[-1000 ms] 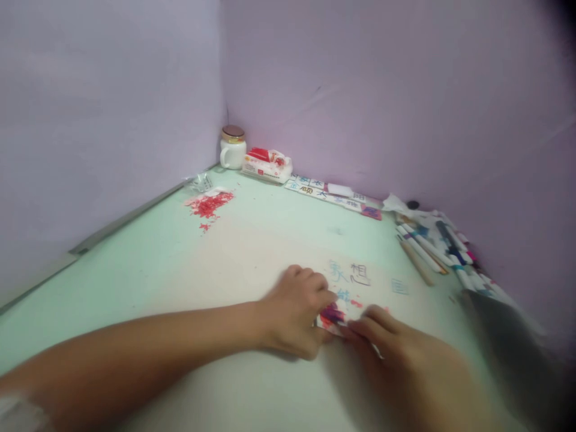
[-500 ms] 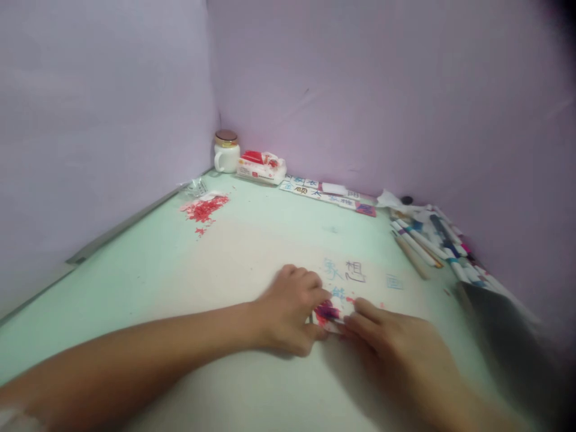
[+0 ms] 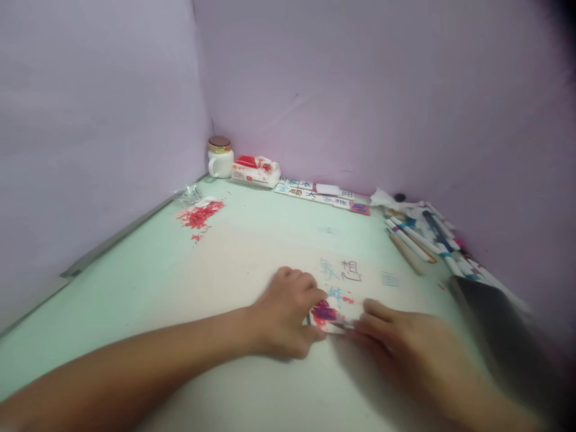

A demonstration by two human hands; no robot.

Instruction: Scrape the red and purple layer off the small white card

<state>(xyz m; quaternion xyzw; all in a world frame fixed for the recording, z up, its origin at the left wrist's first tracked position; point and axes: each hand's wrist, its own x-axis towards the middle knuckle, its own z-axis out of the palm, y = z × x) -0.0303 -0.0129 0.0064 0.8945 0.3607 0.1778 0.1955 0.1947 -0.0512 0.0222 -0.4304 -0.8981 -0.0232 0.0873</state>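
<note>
My left hand (image 3: 285, 318) rests on the table with its thumb and fingers closed around the edges of a small flat white block (image 3: 323, 313), whose top is coloured red and purple. My right hand (image 3: 400, 345) pinches a thin metal-tipped carving tool (image 3: 345, 326). The tool's pointed end lies at the block's right lower edge; most of its handle is hidden by the fingers. Small red bits (image 3: 347, 299) lie just beyond the block. Handwritten Chinese characters (image 3: 350, 270) in blue and dark ink mark the tabletop past my hands.
A heap of red shavings (image 3: 201, 214) lies far left. Along the back wall stand a lidded white mug (image 3: 220, 162), a wipes packet (image 3: 255, 172) and rows of character tiles (image 3: 310, 195). Several markers (image 3: 407, 239) and a dark flat object (image 3: 495, 330) lie at right.
My right hand has drawn slightly right, away from the block, so the tool's metal tip now shows. My left hand keeps its hold on the block. The view has shifted a little.
</note>
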